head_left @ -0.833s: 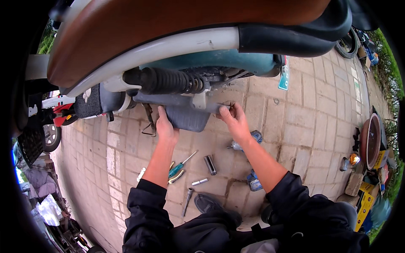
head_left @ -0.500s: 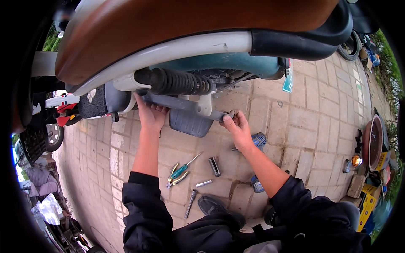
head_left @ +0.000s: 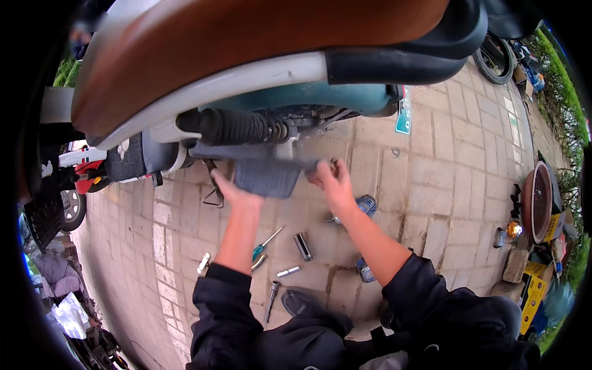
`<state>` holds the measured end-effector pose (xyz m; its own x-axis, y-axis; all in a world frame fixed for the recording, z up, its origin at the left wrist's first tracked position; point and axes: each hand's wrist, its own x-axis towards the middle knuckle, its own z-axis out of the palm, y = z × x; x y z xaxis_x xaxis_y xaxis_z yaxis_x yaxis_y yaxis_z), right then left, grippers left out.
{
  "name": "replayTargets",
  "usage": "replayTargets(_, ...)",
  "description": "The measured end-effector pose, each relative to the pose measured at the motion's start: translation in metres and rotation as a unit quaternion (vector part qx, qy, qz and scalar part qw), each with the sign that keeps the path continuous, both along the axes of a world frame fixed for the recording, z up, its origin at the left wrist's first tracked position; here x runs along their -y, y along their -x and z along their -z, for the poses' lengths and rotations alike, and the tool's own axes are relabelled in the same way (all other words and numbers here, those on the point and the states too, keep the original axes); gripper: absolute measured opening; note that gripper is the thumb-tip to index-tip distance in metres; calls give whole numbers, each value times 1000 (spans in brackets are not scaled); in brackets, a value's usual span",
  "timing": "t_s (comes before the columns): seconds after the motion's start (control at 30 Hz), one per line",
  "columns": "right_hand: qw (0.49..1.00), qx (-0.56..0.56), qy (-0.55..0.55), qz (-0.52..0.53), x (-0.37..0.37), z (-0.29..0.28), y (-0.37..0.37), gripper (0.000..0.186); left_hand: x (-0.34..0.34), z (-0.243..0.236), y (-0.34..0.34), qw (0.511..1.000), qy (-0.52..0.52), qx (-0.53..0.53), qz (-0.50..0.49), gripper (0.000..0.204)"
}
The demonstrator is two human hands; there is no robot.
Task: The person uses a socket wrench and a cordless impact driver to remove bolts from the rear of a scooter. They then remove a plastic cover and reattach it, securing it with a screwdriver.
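Beneath the brown seat (head_left: 265,24) and black shock absorber (head_left: 234,128) of a two-wheeler is a dark grey plastic flap (head_left: 264,182) on a grey arm-like piece (head_left: 213,150). My right hand (head_left: 333,184) pinches the right end of that piece, its fingertips partly hidden. My left hand (head_left: 237,192), blurred, is open at the flap's lower left, thumb and fingers extended; whether it touches the flap I cannot tell. On the pavers below lie a screwdriver (head_left: 268,240), pliers (head_left: 258,264), deep socket (head_left: 302,246), short metal tube (head_left: 288,271) and ratchet-like bar (head_left: 271,301).
A blue power tool (head_left: 364,206) lies beside my right forearm. A brown basin (head_left: 535,200), yellow boxes (head_left: 531,296) and a spare tyre (head_left: 496,58) are along the right. Assorted clutter (head_left: 68,311) lines the left, and my shoe (head_left: 299,302) shows below.
My left hand, which had gone up under the grey piece, has dropped down and opened. My right hand stays at the piece's end. The view has shifted slightly.
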<state>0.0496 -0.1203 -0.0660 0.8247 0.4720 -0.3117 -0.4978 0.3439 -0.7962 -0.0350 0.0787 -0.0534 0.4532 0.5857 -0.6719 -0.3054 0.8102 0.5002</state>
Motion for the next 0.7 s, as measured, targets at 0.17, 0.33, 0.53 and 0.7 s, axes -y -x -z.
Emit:
replayTargets(0.17, 998, 64, 6, 9, -1, 6, -16, 36, -2, 17, 2, 988, -91, 67, 108, 76)
replayTargets(0.33, 988, 111, 88, -58, 10, 4, -12, 28, 21, -10, 5, 941, -252, -67, 216, 51)
replayTargets(0.53, 992, 96, 57, -64, 8, -3, 3, 30, 7, -12, 22, 919, -293, -45, 259, 45)
replayTargets(0.7, 988, 126, 70, -63, 8, -3, 1, 34, 6, -21, 23, 907, -284, -102, 294, 46)
